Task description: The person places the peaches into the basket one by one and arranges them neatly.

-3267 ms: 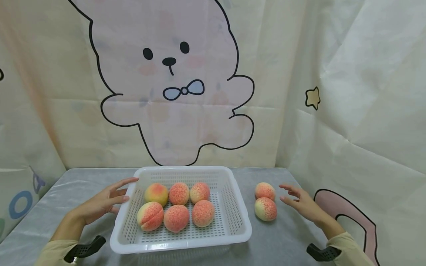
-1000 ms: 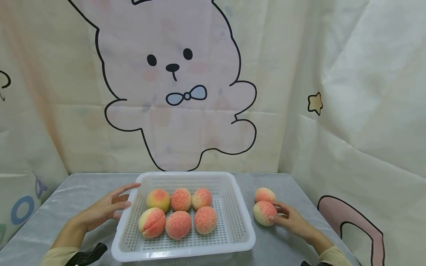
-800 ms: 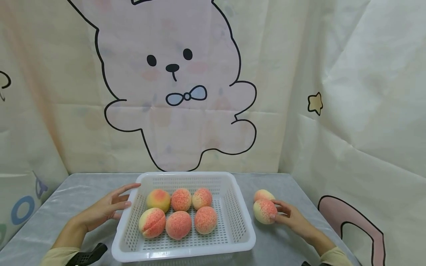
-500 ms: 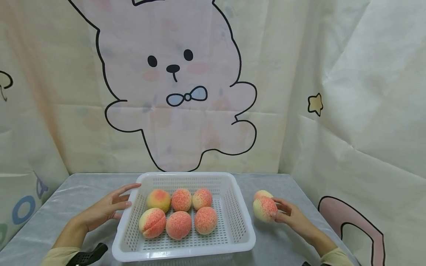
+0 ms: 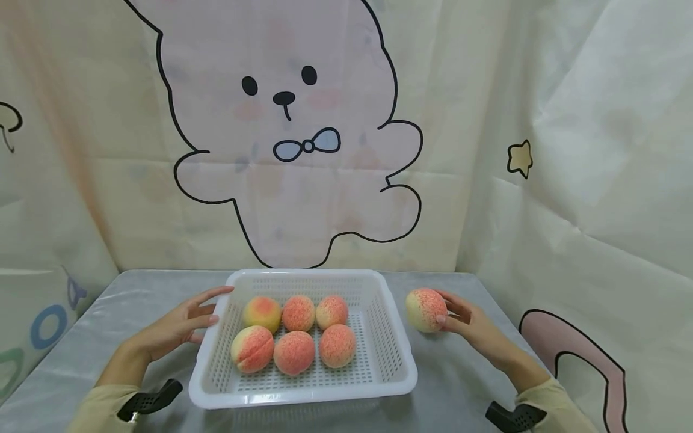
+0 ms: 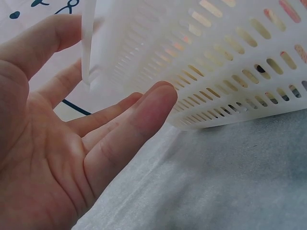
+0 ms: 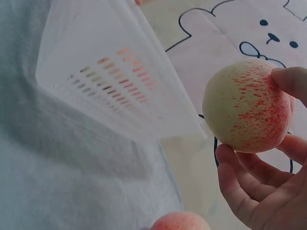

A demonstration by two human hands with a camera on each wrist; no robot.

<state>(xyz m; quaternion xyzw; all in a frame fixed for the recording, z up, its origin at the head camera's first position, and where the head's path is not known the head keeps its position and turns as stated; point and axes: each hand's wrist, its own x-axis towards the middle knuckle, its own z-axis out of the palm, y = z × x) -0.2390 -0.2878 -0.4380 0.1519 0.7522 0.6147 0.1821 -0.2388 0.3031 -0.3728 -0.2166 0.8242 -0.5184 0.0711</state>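
My right hand (image 5: 473,328) grips a peach (image 5: 426,310) between thumb and fingers, just right of the basket. The right wrist view shows this peach (image 7: 247,106) held up off the table, pale on one side and speckled red on the other. Another peach (image 7: 181,222) peeks in at that view's lower edge; in the head view it is hidden. My left hand (image 5: 175,328) rests its fingertips on the left rim of a white perforated basket (image 5: 397,385). Its thumb (image 6: 156,108) stays loosely extended by the basket's outer wall. Several peaches (image 5: 294,353) lie in two rows inside.
A grey cloth (image 5: 146,288) covers the table. Behind it hangs a pale curtain (image 5: 433,60) with a cartoon bear, and another sheet (image 5: 606,180) hangs along the right. Inside the basket, bare floor (image 5: 370,352) shows right of the peaches.
My right hand reached the nearer of the two loose peaches, took hold of it and raised it off the table, covering the farther one. My left hand stays at the basket's rim.
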